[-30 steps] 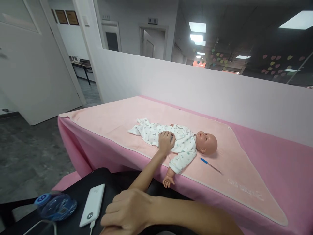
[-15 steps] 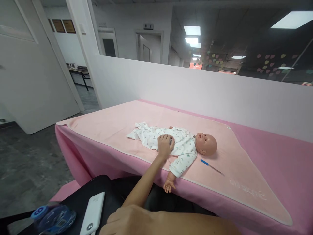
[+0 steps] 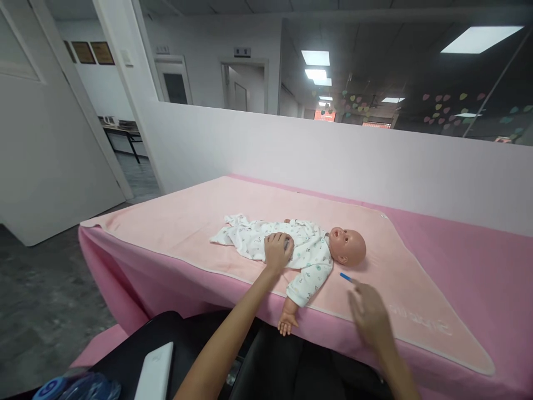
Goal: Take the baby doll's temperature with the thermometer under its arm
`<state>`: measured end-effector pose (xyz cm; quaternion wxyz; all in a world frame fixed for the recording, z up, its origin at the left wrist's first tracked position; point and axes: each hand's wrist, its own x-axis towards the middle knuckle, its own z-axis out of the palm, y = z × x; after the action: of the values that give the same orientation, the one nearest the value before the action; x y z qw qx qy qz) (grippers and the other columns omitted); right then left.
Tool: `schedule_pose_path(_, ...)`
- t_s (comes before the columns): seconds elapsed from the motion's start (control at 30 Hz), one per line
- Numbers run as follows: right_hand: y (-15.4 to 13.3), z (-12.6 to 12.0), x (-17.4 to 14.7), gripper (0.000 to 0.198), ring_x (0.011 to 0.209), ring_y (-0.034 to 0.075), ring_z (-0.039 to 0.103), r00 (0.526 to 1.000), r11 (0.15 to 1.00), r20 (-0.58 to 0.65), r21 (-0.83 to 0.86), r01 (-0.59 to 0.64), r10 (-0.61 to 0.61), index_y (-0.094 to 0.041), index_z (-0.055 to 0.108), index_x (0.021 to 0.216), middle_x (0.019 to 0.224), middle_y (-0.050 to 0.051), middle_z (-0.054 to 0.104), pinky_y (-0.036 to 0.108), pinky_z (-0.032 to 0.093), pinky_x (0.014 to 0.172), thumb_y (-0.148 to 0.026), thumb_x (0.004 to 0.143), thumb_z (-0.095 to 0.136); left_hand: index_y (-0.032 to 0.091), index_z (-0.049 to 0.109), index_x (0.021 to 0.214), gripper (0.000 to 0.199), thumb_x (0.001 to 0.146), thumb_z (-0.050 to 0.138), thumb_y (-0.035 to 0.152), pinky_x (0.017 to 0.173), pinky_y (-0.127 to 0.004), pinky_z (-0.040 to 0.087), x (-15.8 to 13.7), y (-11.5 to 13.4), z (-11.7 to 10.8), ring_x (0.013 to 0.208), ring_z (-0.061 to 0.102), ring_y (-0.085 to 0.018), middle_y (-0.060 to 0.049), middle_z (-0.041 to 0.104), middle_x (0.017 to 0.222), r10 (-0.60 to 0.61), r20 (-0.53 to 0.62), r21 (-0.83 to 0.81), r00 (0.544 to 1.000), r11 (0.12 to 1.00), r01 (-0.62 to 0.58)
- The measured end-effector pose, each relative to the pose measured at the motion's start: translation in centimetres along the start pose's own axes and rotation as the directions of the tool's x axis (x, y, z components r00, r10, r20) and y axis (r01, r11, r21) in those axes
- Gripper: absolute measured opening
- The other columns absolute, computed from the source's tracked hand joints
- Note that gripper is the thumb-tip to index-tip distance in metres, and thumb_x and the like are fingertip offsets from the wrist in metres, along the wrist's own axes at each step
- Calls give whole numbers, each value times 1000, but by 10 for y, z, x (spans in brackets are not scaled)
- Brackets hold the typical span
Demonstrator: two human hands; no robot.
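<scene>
A baby doll [image 3: 310, 244] in a white printed outfit lies on its back, head to the right, one arm hanging over the near table edge. My left hand [image 3: 278, 251] rests on its belly with curled fingers; a small dark grey thing shows by the thumb, mostly hidden. My right hand [image 3: 370, 311], blurred, is over the near edge of the blanket with fingers stretched out and apart. Its fingertips are close to a slim stick with a blue end [image 3: 345, 276], perhaps a thermometer; the hand covers the rest of it. I cannot tell whether they touch.
A peach blanket [image 3: 183, 222] covers much of the table over a pink cloth [image 3: 470, 244]. A black seat at lower left bears a white power bank [image 3: 155, 371] and a blue-capped bottle [image 3: 79, 387]. Behind stands a white half wall [image 3: 333, 150] with glass above.
My right arm has swung from across the bottom of the view to the right, its hand now near the blue-ended stick. My left hand stays on the doll. The view has shifted slightly.
</scene>
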<state>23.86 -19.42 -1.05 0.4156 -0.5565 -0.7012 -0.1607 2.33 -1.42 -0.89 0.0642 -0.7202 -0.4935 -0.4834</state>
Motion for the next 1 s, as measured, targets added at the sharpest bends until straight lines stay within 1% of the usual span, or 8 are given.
schedule_pose_path(0.07,42,-19,-15,37,84,26,55,969,928,-14,-285,-242,248,-10,54,108,87,14,61,39,43,75,-33,86,37,21,58,78,13,83,47,26,81,-36,32,0,0,0,83,52,-20,-2,65,82,-1,1,1,1000,1000,1)
schedule_pose_path(0.13,64,-33,-26,39,87,29,57,901,812,75,-470,-345,426,-7,57,106,91,16,63,40,42,76,-32,85,35,21,58,79,14,83,46,27,81,-37,32,1,1,0,85,52,-20,-2,65,83,-1,7,-1,1000,1000,1)
schedule_pose_path(0.23,70,-41,-31,40,90,25,59,782,751,220,-512,-416,583,-10,58,107,98,13,65,35,43,78,-33,85,35,21,58,78,13,82,47,27,82,-37,32,2,1,0,85,52,-20,-2,65,83,-8,12,-11,1000,1000,8)
schedule_pose_path(0.3,66,-39,-26,39,92,23,59,749,748,269,-513,-421,606,-11,58,110,99,12,65,31,42,77,-33,85,36,21,58,78,14,82,47,27,81,-37,32,2,1,0,84,52,-20,-3,65,83,-16,13,-17,1000,1000,16)
schedule_pose_path(0.53,55,-31,-3,32,86,24,58,718,717,354,-635,-286,599,-17,66,91,91,12,64,31,37,68,-25,85,36,21,58,78,14,83,47,27,81,-36,32,1,1,1,85,52,-21,-3,65,83,-10,16,-9,1000,1000,11)
schedule_pose_path(0.73,52,-35,14,28,80,21,58,686,769,436,-570,-290,583,-17,64,79,83,9,63,28,35,64,-21,81,37,22,58,78,13,82,47,27,82,-37,31,1,2,-1,85,52,-21,-3,65,83,-14,17,-6,1000,1000,14)
schedule_pose_path(0.87,44,-47,34,22,79,19,58,746,827,372,-360,-432,552,-19,62,76,81,5,64,26,37,66,-27,77,41,22,58,78,15,83,46,28,81,-37,31,2,2,-2,85,52,-21,-3,65,83,-15,25,-3,1000,1000,15)
schedule_pose_path(1.0,32,-56,59,20,73,18,57,831,855,221,-233,-463,510,-21,59,71,76,2,64,26,37,64,-32,73,43,22,58,77,14,82,47,28,81,-38,32,2,2,-1,85,52,-22,-4,65,82,-16,22,-5,1000,1000,16)
